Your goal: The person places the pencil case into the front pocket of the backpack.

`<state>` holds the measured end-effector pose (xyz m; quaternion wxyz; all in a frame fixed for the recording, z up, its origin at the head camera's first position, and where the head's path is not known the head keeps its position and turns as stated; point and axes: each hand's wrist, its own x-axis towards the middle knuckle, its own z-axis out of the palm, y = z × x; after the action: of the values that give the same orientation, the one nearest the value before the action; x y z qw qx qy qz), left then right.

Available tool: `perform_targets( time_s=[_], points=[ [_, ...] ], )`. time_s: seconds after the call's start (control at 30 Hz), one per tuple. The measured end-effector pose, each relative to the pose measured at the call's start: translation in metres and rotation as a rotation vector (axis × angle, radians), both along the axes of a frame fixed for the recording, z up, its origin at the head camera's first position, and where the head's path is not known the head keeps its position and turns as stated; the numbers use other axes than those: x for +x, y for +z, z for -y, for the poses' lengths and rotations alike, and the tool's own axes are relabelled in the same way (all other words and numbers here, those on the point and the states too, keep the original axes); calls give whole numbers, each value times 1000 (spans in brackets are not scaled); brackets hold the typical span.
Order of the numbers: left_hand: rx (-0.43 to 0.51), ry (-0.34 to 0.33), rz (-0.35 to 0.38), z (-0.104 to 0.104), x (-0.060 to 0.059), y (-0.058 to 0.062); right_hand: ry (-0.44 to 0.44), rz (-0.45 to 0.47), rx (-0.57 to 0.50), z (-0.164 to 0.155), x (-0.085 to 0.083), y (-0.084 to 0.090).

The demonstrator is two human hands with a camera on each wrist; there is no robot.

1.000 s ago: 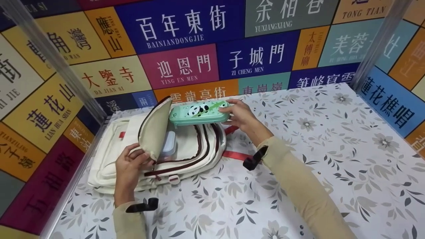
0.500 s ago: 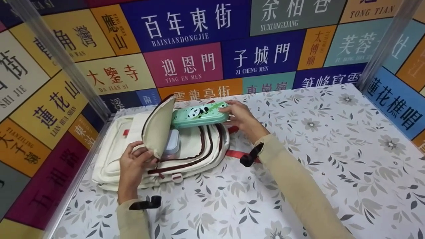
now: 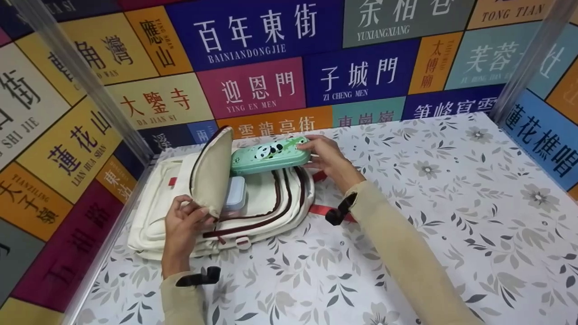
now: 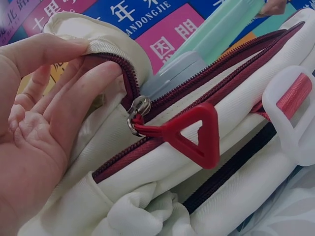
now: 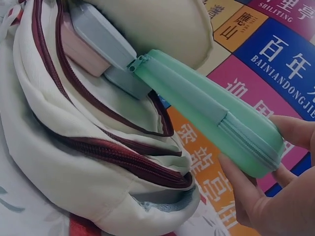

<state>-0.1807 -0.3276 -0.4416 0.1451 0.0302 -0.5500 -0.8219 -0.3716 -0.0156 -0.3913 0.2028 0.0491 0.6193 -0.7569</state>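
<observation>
pencil case [image 3: 270, 155] above open backpack [image 3: 253, 212], backpack on table [image 3: 451, 225]

One backpack [image 3: 253, 207], one pencil case [image 3: 269, 156], one box [image 3: 235, 195].

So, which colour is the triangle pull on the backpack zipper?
Red. The triangular zipper pull on the white backpack shows best in the left wrist view.

Bright even head view, dim wrist views, soft shadows
</observation>
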Motion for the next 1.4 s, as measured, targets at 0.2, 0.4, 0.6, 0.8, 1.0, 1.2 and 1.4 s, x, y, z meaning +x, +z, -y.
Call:
perform_targets(
  time_s=[0.2,0.4,0.6,0.8,1.0,1.2,1.4],
  points=[
    [34,-14,-36,3,1,-4,33,-35,32,5,-1,4],
    [19,-25,-43,3,-1,-7,36,14,33,7,-4,-6],
    [-26,-41,-51,6,0,-11,21,24,26,16,-4,-15],
    [-25,-68,-69,7,-1,-12,-28,20,93,32,-5,-10],
    [-12,-68,-91,5,-5,-11,-33,-20,134,41,-6,-5],
    [-77,-29,-10,0,-6,-4,-50,-4,96,42,-3,-14],
    [-220,81,108,-4,-2,12,-8,10,74,45,0,-18]
  ],
)
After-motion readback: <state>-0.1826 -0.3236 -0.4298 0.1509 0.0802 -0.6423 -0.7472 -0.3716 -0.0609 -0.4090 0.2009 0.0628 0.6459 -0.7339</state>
